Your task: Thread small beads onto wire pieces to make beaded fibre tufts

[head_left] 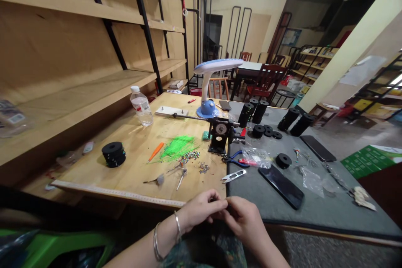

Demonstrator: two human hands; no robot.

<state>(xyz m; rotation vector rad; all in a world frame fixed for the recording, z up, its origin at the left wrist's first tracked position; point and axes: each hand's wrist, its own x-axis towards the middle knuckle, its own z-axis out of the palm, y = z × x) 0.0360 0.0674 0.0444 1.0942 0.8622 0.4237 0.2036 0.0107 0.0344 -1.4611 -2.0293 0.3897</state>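
Clock centred between left hand (201, 209) and right hand (246, 215). 12: bare wood (213, 181) led to the black machine (220, 130), small parts (204, 168) on the left, snips (234, 176) and pliers (234, 158) on the right. Machine was a hard stop; its rod (191, 117) stuck out toward 11. 11: beads (191, 157) lay low in the way. 10: wood patch was free between spool stack (113, 155) and orange tool (156, 150). 1: narrow gap ran between snips and phone (282, 187), then plastic bag (257, 155) blocked. 2: phone lay across. 3: mat (320, 215) had room along the near edge.
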